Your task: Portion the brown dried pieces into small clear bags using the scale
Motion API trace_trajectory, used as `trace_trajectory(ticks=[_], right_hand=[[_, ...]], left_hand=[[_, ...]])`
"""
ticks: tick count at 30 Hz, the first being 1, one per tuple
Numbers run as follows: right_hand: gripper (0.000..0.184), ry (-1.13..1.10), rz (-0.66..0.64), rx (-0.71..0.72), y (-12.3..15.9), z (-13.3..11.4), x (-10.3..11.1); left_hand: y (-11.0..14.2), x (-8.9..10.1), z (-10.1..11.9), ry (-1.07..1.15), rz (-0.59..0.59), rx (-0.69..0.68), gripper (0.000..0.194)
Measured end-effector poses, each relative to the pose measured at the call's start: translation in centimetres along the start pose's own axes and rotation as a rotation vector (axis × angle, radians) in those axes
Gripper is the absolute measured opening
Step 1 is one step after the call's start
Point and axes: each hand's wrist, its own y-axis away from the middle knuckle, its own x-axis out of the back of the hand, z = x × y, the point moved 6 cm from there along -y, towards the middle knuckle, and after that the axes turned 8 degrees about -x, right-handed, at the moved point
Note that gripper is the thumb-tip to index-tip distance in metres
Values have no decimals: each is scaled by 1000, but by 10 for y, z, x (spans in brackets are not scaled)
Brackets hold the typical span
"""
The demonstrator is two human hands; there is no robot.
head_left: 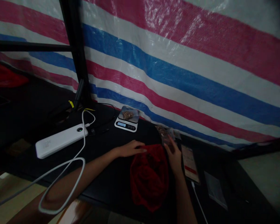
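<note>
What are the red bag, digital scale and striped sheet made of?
Red bag: thin, creased plastic or fabric; too dim to tell.
Digital scale: probably plastic, its white casing smooth; plate reflective, perhaps metal.
Striped sheet: likely woven plastic, given glossy, textured wrinkles.

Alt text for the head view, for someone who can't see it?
The left hand is at a red bag's edge on a black table; the right hand is beside it, at some packets. Beyond is a scale bearing a small brown packet. A power bank lies left, a phone right.
</note>
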Motion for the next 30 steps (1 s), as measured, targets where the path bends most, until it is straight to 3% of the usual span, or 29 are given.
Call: trace_trajectory(ticks=[3, 5, 7, 10, 14, 19, 24, 27, 30], right_hand=[[44, 16, -19, 5, -1, 5, -12], [42, -2, -47, 14, -1, 7, -23], [40, 0, -83, 34, 0, 7, -32], [38, 2, -113, 65, 0, 5, -38], [41, 23, -141, 98, 4, 0, -38], [45, 145, -131, 184, 13, -11, -37], [40, 151, -116, 178, 11, -10, -37], [36, 73, -79, 174, 10, -13, -34], [32, 34, 23, 204, 12, -25, -25]], left_hand=[[-1, 26, -2, -203, 196, 17, 28], [-4, 53, -6, -469, 363, 52, 24], [-10, 79, -12, -732, 456, 110, 25], [-26, 106, -29, -990, 480, 215, 40], [-44, 118, -52, -1090, 415, 320, 38], [-48, 123, -54, -1073, 446, 287, 28], [-38, 129, -35, -759, 607, 142, 28], [-30, 113, -16, -482, 769, 31, 32], [-27, 74, 0, -176, 853, 14, 35]])
